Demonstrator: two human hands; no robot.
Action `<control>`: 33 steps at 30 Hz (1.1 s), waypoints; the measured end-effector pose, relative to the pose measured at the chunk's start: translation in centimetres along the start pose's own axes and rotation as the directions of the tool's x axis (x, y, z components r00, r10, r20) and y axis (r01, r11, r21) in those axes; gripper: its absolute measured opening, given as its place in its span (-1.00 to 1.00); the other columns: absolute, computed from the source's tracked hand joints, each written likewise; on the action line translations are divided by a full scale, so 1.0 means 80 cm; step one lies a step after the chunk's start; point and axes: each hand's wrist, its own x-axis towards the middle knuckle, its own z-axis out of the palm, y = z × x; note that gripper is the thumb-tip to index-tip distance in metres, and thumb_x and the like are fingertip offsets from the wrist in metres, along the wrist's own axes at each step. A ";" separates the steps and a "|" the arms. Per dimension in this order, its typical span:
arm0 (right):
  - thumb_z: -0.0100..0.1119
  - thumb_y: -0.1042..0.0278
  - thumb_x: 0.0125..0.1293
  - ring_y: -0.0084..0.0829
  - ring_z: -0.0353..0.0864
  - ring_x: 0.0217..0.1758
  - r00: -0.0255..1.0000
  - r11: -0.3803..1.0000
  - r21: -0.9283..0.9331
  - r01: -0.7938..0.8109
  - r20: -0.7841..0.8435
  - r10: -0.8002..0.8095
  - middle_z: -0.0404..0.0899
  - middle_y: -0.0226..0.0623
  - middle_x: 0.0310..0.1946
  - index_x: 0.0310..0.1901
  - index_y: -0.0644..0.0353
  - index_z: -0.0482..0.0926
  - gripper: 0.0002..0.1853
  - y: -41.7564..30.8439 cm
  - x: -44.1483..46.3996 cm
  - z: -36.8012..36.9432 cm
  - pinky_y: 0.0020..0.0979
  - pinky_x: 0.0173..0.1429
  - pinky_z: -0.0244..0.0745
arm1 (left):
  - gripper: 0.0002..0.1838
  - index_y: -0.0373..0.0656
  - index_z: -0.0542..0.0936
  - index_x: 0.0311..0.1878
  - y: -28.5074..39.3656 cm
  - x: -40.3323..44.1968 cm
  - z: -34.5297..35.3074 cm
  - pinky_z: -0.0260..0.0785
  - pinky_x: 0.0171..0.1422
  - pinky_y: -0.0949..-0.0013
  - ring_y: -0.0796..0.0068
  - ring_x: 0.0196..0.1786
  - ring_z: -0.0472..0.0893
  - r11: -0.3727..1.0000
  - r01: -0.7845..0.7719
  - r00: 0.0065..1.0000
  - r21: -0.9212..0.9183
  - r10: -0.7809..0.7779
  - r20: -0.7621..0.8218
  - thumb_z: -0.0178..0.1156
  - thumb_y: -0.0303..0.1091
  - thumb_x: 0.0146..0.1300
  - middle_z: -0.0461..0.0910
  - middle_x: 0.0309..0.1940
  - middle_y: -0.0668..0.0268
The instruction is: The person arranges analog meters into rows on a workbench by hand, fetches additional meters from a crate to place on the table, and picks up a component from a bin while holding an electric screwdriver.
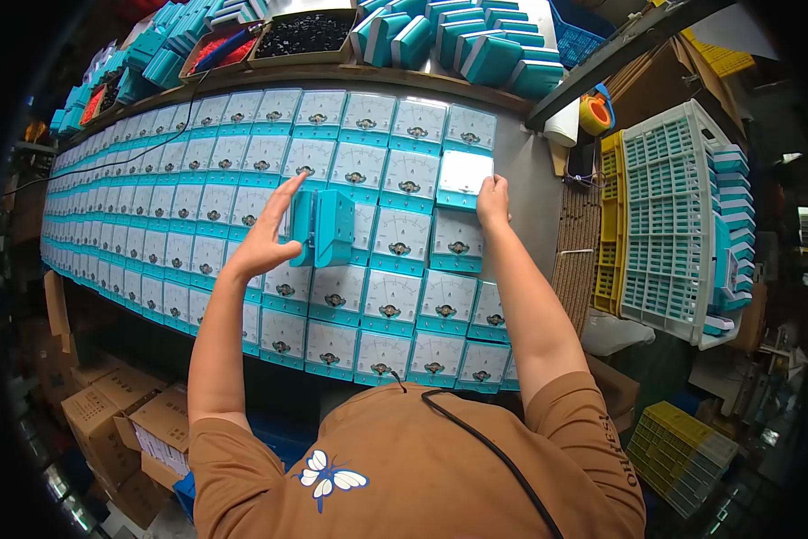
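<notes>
My right hand [493, 201] grips the right edge of a teal panel meter [464, 173], whose white face shines with glare, over the right end of the rows. My left hand [267, 235] is open in a C shape, thumb and fingers apart, at the left side of two teal meters standing on edge, a nearer-left one [302, 228] and a right one [334, 228]. Its thumb and fingertips are close to the left one; whether they touch it I cannot tell. Under both hands lie rows of white-faced ammeters [401, 235] with teal bases.
Behind the rows, a shelf holds teal meters [498, 54], a box of black parts [303, 36] and red parts [220, 52]. At right stand a white crate [669, 220] with meters, a yellow crate [609, 225] and a tape roll [594, 114]. Cardboard boxes [107, 418] sit lower left.
</notes>
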 end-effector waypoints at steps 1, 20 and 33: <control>-0.17 -0.17 0.41 0.00 0.38 0.35 1.000 1.000 -0.011 -0.002 -0.011 0.002 0.52 -0.13 0.23 0.32 0.06 0.34 -0.39 0.001 0.000 0.005 0.11 0.43 0.03 | 0.11 0.09 0.05 0.58 0.007 -0.003 -0.010 -0.04 0.62 0.02 0.06 0.59 0.06 0.997 0.070 0.997 -0.040 -0.069 0.025 0.25 -0.33 -0.18 0.09 0.55 0.13; 0.39 -0.13 0.13 -0.11 0.61 0.09 0.839 0.784 0.588 0.200 0.310 -0.447 0.59 0.02 0.05 0.22 0.37 0.43 -0.19 -0.052 -0.201 -0.026 -0.21 0.19 0.48 | -0.05 -0.21 0.33 0.33 0.059 0.055 0.073 0.43 0.28 0.17 0.12 0.17 0.56 0.942 -0.310 0.942 0.127 0.322 -0.091 0.45 -0.27 -0.26 0.52 0.13 0.07; 0.18 0.20 0.37 0.03 0.34 0.33 0.971 0.986 0.014 0.166 -0.178 -0.161 0.38 0.09 0.24 0.42 0.21 0.22 -0.34 0.153 -0.124 -0.088 -0.10 0.43 0.21 | -0.01 -0.08 0.33 0.32 0.234 0.285 0.307 0.35 0.24 0.00 0.10 0.19 0.55 0.693 -0.369 0.929 0.620 0.285 0.235 0.54 -0.06 -0.25 0.56 0.09 0.10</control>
